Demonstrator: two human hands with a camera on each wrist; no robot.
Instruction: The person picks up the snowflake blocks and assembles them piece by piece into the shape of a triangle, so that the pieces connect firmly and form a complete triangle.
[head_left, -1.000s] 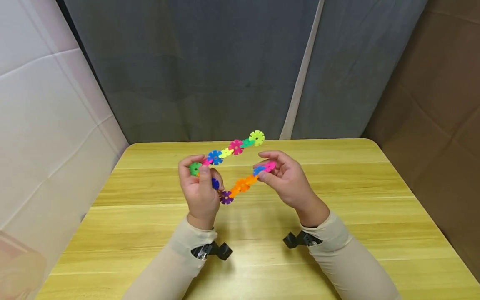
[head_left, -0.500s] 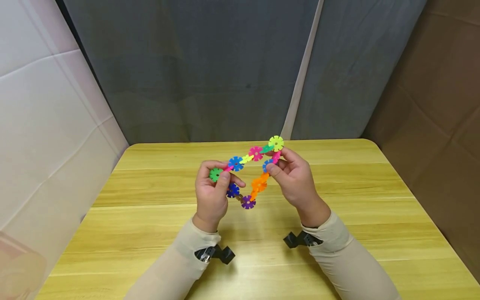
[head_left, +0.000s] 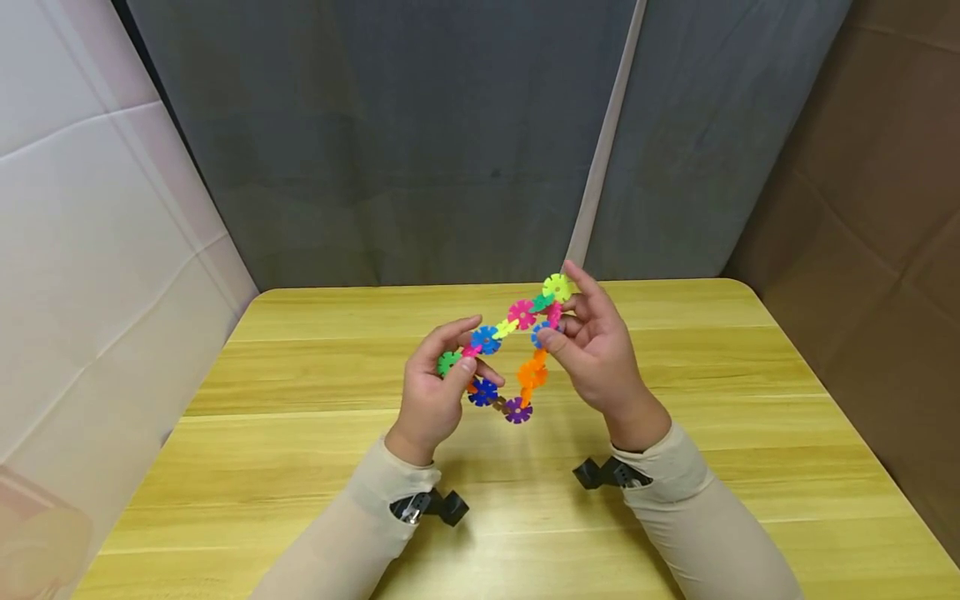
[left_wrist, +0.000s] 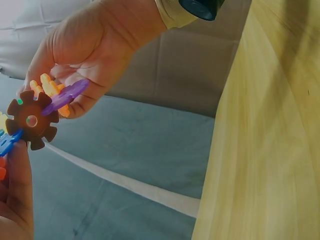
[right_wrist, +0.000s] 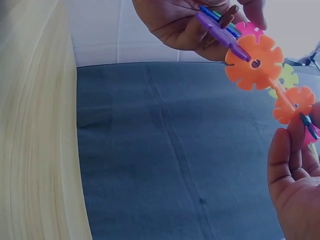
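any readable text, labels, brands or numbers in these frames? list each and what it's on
None: no view shows a word, number, logo or sign.
Chain of plastic flower discs: plain colours, no print.
Left hand and right hand grip the chain; sleeves are unmarked.
Wooden table and grey backdrop cloth: bare.

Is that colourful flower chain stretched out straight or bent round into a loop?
Bent round into a loop: the chain folds at the left hand, and the right hand pinches its two ends close together.
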